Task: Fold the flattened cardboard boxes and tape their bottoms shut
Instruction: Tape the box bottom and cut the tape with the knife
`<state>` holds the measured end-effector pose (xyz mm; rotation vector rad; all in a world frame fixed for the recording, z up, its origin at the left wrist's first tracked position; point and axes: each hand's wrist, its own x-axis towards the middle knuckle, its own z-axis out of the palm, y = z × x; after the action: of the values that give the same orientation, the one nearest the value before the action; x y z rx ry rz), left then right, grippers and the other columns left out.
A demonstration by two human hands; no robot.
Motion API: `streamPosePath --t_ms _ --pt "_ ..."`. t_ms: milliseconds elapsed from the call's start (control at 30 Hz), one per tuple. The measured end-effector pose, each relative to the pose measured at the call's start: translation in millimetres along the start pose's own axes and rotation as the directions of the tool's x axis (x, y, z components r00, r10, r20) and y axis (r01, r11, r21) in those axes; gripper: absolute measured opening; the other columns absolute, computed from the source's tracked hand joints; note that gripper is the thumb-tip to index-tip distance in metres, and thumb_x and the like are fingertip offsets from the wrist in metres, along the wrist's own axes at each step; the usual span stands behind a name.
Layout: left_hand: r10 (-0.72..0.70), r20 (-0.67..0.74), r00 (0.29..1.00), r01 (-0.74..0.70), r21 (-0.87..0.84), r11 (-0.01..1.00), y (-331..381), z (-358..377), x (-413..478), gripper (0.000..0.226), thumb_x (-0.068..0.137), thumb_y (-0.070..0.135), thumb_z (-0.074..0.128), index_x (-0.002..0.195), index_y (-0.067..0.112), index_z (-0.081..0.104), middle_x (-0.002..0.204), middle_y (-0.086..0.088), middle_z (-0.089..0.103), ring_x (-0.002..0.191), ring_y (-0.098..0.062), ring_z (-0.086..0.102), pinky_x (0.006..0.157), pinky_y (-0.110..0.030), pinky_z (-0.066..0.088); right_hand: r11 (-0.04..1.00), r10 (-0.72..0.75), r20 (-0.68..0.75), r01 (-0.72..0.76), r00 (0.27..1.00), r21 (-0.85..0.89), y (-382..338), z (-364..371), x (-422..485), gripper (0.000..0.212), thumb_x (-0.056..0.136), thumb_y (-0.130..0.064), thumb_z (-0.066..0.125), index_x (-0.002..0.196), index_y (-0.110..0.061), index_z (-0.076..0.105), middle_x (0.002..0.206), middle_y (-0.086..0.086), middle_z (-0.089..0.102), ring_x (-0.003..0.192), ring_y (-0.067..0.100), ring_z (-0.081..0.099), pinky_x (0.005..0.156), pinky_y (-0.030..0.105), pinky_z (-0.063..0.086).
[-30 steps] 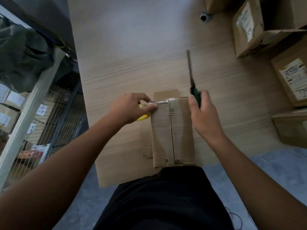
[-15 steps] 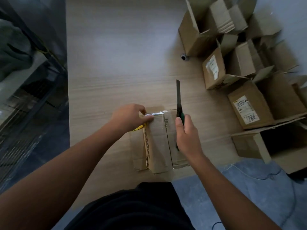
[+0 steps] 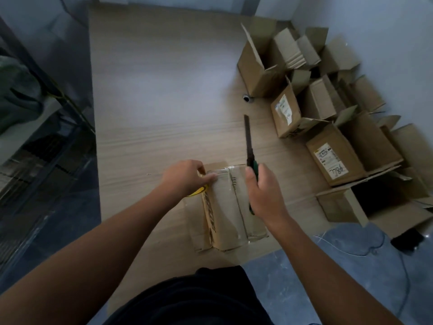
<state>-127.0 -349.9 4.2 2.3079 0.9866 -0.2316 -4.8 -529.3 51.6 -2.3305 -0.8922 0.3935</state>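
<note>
**Light wood-grain table** (image 3: 164, 102): the work surface, same as before.

**Pile of erected brown cardboard boxes** (image 3: 328, 127): stands to the right with flaps open, some boxes labelled. The view lifted over the last second. Only a few boxes showed at the frame edge then, and now the whole heap is in view. I judge these to be boxes already folded.

**Brown cardboard box in work** (image 3: 225, 214): lies at the near edge of the table. Its bottom flaps are closed and face up, and the centre seam runs away from the person. It sits on the same spot as a second ago.

**Left hand** (image 3: 185, 181): at the box's far-left corner, not moved.
- The fingers are curled round the yellow-cored tape roll (image 3: 199, 191). Only a yellow sliver of the roll shows under the palm.
- The fingertips press on the box's far edge.

**Right hand** (image 3: 264, 195): a second ago it was beside the box's right wall. It has come inward and is now over the right flap.
- It is fisted tight on a green-handled utility knife (image 3: 248, 141).
- The long dark blade is extended and points away over the table, past the far edge.
- I cannot tell whether the blade touches anything.

**Clear glossy tape strip** (image 3: 225, 171): lies across the far edge and along the seam. It seems to lead back to the roll.

**Reading:** the strip on this bottom looks laid. The knife coming in suggests the cut from the roll is the step in hand. After that comes pressing the tape end down.
</note>
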Motion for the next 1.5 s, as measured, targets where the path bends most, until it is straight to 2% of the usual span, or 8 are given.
streamPosePath --t_ms 167,333,467,867,1000,1167,1367,1500 --pt "0.102 -0.048 0.994 -0.104 -0.036 0.994 -4.4 -2.2 -11.6 0.048 0.093 0.068 0.051 0.103 0.024 0.068 0.093 0.008 0.063 0.085 -0.016 0.059 0.065 -0.031 0.043 0.928 0.042 0.289 0.07 0.956 -0.365 -21.2 39.1 -23.9 0.052 0.106 -0.046 0.033 0.124 -0.006 0.061 0.135 0.006 0.048 0.124 0.024 0.046 0.104 0.042 0.043" --pt "0.153 0.025 0.988 -0.127 -0.437 0.89 -35.6 -12.9 -35.0 0.018 0.101 0.027 0.056 0.116 0.02 0.065 0.104 0.001 0.066 0.082 -0.015 0.068 0.064 -0.028 0.059 0.949 0.177 0.439 -0.036 0.881 -0.312 -39.4 37.5 -30.2 0.057 0.108 -0.046 0.029 0.134 -0.003 0.056 0.167 0.009 0.014 0.153 0.026 0.021 0.12 0.046 0.029" --pt "0.096 0.046 0.994 -0.085 -0.195 0.977 -48.7 -4.4 -30.1 0.023 0.096 0.043 0.063 0.114 0.028 0.068 0.104 0.004 0.07 0.082 -0.014 0.07 0.067 -0.028 0.054 0.928 0.186 0.538 0.032 0.822 -0.371 -41.5 37.5 -32.4 0.06 0.11 -0.042 0.028 0.144 0.003 0.049 0.168 0.02 -0.011 0.155 0.029 -0.015 0.125 0.043 0.001" --pt "0.078 -0.204 0.976 -0.12 -0.203 0.972 -38.9 1.4 -67.9 0.019 0.095 0.044 0.065 0.094 0.025 0.071 0.108 0.007 0.056 0.098 -0.016 0.058 0.083 -0.036 0.051 0.831 0.248 0.554 0.119 0.795 -0.543 -52.7 51.0 -27.2 0.061 0.109 -0.041 0.024 0.145 0.002 0.046 0.163 0.032 -0.015 0.152 0.044 -0.016 0.125 0.055 0.002" --pt "0.095 -0.244 0.965 -0.168 -0.3 0.939 -24.6 -6.4 -102.1 0.011 0.097 0.039 0.063 0.089 0.032 0.066 0.112 0.007 0.059 0.104 -0.018 0.06 0.093 -0.041 0.051 0.924 0.16 0.527 0.061 0.835 -0.377 -37.0 50.4 -32.3 0.058 0.107 -0.044 0.031 0.144 -0.002 0.051 0.165 0.028 -0.01 0.154 0.041 -0.013 0.125 0.051 0.007" --pt "0.035 -0.207 0.978 -0.138 -0.508 0.85 8.6 -18.6 -145.3 0.017 0.09 0.029 0.053 0.086 0.035 0.068 0.12 0.008 0.056 0.11 -0.015 0.055 0.084 -0.04 0.053 0.986 -0.056 0.234 0.016 0.971 0.166 -28.4 11.0 -56.2 0.03 0.106 -0.036 0.045 0.107 -0.013 0.064 0.116 0.009 0.056 0.109 0.025 0.056 0.087 0.031 0.04" --pt "0.079 -0.209 0.975 -0.176 -0.505 0.845 62.6 4.5 -188.7 0.027 0.097 0.011 0.055 0.09 0.032 0.069 0.124 0.009 0.053 0.109 -0.013 0.054 0.068 -0.026 0.045 0.736 -0.084 0.403 -0.216 0.912 0.642 -3.8 -53.1 -104.4 0.009 0.103 -0.029 0.058 0.101 -0.021 0.058 0.074 -0.003 0.058 0.063 0.011 0.057 0.062 0.026 0.048" --pt "0.118 -0.181 0.976 -0.19 -0.461 0.867 103.4 36.3 -214.3 0.028 0.098 0.015 0.056 0.09 0.041 0.064 0.124 0.011 0.05 0.095 -0.009 0.053 0.066 -0.023 0.041 0.656 -0.082 0.471 -0.308 0.879 0.689 27.7 -77.7 -142.5 0.038 0.081 -0.041 0.077 0.1 -0.011 0.064 0.066 -0.004 0.051 0.058 0.012 0.046 0.057 0.032 0.043"
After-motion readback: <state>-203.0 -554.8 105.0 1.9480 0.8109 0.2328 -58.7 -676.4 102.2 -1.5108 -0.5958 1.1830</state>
